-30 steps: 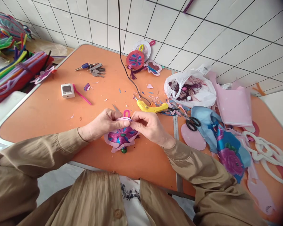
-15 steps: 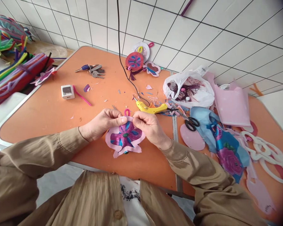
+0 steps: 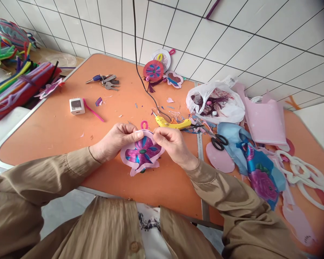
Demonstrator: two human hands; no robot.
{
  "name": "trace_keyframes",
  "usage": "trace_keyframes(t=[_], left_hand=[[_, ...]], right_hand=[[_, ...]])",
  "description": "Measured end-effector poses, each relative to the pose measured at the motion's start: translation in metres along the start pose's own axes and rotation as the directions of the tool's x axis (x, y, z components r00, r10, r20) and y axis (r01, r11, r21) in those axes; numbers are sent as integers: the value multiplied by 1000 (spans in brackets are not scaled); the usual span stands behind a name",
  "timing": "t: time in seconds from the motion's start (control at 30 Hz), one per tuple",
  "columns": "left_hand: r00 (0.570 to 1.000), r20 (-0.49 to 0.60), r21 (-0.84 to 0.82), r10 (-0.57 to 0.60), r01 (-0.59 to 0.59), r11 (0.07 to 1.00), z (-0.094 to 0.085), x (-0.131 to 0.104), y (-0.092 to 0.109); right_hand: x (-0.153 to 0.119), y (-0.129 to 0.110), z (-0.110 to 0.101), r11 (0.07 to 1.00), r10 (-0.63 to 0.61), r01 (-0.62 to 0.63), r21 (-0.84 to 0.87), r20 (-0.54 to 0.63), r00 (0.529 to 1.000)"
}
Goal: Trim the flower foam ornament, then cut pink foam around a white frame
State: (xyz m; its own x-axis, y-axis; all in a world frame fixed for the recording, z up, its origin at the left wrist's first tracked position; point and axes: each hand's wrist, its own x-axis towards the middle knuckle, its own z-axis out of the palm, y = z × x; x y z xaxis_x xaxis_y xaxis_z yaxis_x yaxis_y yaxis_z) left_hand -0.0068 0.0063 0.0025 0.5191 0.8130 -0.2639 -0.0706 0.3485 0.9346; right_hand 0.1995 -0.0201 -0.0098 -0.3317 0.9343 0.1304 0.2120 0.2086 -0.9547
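Observation:
A flower-shaped fabric ornament (image 3: 143,151) with a pale pink border, purple and blue petals and a dark green centre hangs between my hands, above the near part of the table. From its top edge a bright pink loop (image 3: 144,125) sticks up. My left hand (image 3: 116,141) pinches the top edge left of the loop, thumb on the front. My right hand (image 3: 175,146) is closed at the upper right edge, thumb and fingertips pressed together there. Just beyond my right hand lies a yellow hot glue gun (image 3: 172,123), its nozzle pointing up and left.
Black-handled scissors (image 3: 219,141), a white plastic bag (image 3: 232,114) with dark tassels, and fabric scraps (image 3: 233,144) crowd the right side. Keys (image 3: 108,81) and a white charger (image 3: 77,106) lie at left. Finished-looking ornaments (image 3: 153,70) rest by the wall. A black cable (image 3: 136,50) hangs down to the table.
The ornament has risen slightly, and its lower edge is tilted a little differently. My right hand's fingers have shifted slightly along the edge. Both hands keep their pinch.

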Motion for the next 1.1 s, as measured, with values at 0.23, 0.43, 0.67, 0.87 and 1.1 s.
trace_keyframes(t=[0.23, 0.43, 0.67, 0.87, 1.1], left_hand=[[998, -49, 92, 43, -39, 995, -2, 2, 1], [998, -49, 44, -40, 42, 998, -2, 5, 1], [998, -60, 95, 5, 1, 995, -5, 7, 5], [1000, 4, 9, 21, -21, 1000, -7, 10, 2], [999, 3, -102, -50, 50, 994, -9, 16, -8]], right_hand=[[2, -3, -1, 987, -139, 125, -105, -135, 981], [6, -7, -3, 993, -102, 89, -84, -176, 979], [6, -6, -6, 999, 19, -16, 38, -86, 996], [10, -2, -6, 998, -60, 55, -25, -229, 972], [9, 9, -10, 999, -9, 21, 32, -333, 943]])
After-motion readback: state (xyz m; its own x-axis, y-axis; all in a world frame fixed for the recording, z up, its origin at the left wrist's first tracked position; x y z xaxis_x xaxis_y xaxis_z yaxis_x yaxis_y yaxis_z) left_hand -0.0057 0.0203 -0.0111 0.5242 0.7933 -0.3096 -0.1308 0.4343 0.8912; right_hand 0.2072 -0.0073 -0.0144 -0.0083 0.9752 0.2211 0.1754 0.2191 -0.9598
